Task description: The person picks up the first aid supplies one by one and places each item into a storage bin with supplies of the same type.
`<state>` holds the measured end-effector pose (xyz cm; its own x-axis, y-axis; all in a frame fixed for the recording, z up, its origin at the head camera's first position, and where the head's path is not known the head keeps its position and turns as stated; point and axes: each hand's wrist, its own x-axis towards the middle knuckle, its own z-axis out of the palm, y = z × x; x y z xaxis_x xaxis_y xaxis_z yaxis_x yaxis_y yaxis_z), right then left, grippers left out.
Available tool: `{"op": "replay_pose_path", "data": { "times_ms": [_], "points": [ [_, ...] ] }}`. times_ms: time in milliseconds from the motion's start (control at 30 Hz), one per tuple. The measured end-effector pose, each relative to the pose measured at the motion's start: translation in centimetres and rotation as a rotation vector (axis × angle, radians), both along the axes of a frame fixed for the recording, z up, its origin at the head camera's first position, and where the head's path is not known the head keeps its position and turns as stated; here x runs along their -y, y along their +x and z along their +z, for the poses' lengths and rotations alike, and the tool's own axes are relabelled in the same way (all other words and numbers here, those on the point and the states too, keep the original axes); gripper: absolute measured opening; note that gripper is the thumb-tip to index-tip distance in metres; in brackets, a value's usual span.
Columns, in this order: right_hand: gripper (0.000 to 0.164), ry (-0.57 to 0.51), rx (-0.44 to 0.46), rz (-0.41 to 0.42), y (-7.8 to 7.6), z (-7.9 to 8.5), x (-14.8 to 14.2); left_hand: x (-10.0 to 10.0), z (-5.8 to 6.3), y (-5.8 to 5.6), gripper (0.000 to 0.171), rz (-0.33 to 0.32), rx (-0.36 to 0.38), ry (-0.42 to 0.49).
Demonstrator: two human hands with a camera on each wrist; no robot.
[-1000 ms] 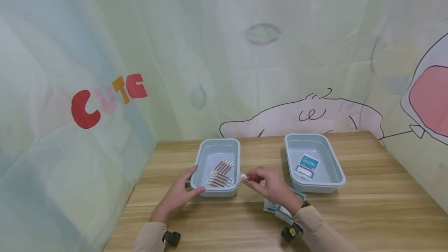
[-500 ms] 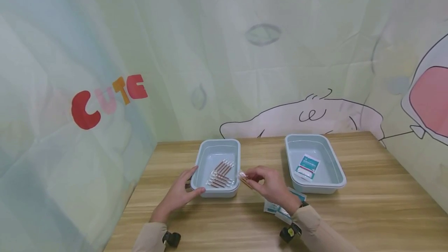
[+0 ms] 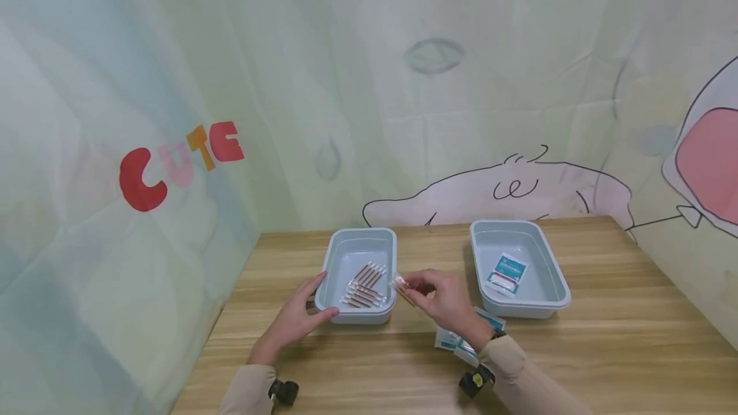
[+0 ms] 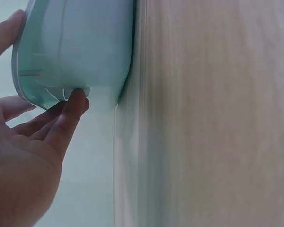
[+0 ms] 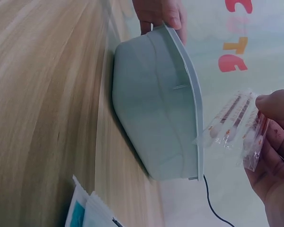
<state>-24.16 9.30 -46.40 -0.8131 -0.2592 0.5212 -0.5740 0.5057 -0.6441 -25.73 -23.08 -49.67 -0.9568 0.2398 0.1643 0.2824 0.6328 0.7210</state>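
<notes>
My left hand [image 3: 296, 312] grips the left side of a pale blue plastic tray [image 3: 360, 318], thumb on the near rim. In the left wrist view its fingers [image 4: 71, 113] press the tray's outer wall beneath the rim. Inside that tray lie several brown-stemmed cotton swabs [image 3: 366, 284] with clear wrapping about their ends. Just off the tray's right rim, my right hand [image 3: 446, 303] pinches a few more wrapped cotton swabs [image 5: 234, 120] between thumb and fingers. The right wrist view shows their clear wrapper reaching to the tray's rim.
A second pale blue tray [image 3: 527, 310] stands to the right, holding a teal-and-white packet [image 3: 507, 274]. More teal-and-white packets [image 3: 446, 340] lie on the wooden table [image 3: 357, 370], partly under my right wrist. A printed cloth backdrop [image 3: 346, 114] rises behind and left of the table.
The right hand has tilted a little, and more of the swabs shows below its fingers at the tray's edge. The left hand and both trays stay where they were.
</notes>
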Motion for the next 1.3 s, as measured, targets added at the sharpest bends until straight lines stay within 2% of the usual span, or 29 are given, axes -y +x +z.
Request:
{"op": "replay_pose_path", "data": {
  "times_ms": [233,433,767,1033,1300],
  "points": [
    [0.021,-0.029,-0.012,0.015,-0.2,0.3,0.1,0.0,0.2,0.0,0.083,-0.003,-0.005,0.001],
    [0.021,-0.012,0.009,-0.005,0.0,0.5,0.5,0.1,0.1,0.1,0.083,-0.002,-0.021,-0.008],
    [0.020,-0.049,0.023,0.014,0.1,0.8,0.9,-0.1,0.0,0.2,0.082,-0.006,-0.049,0.005],
    [0.018,-0.057,0.064,-0.007,0.1,1.2,1.2,-0.1,0.1,-0.1,0.083,0.002,-0.019,-0.009],
    [0.018,-0.080,0.089,-0.003,0.1,1.1,1.3,-0.1,0.3,0.2,0.083,0.010,-0.003,-0.014]
  ]
}}
